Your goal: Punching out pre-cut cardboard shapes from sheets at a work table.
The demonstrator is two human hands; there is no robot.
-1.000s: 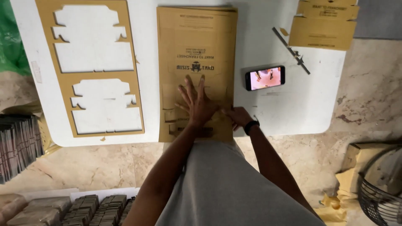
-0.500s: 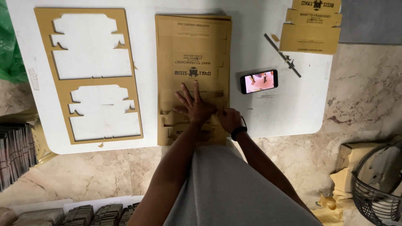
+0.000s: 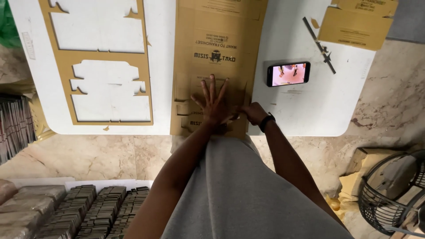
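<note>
A tall stack of printed brown cardboard sheets (image 3: 217,40) lies on the white table (image 3: 305,110), reaching its near edge. My left hand (image 3: 213,102) is pressed flat on the sheet's lower part, fingers spread. My right hand (image 3: 253,111) rests at the sheet's right edge, fingers curled against the cardboard beside my left hand; a dark watch sits on that wrist. Whether it grips a piece I cannot tell.
A cardboard offcut frame (image 3: 99,62) with punched-out shapes lies at left. A phone (image 3: 288,73) with a lit screen and a thin metal tool (image 3: 319,44) lie at right, more cardboard (image 3: 358,22) beyond. Stacked flat packs (image 3: 102,210) and a black fan cage (image 3: 394,194) stand on the floor.
My view has moved closer to the table. Both hands stay pressed on the lower part of the cardboard sheet, with my right hand shifted slightly along its edge.
</note>
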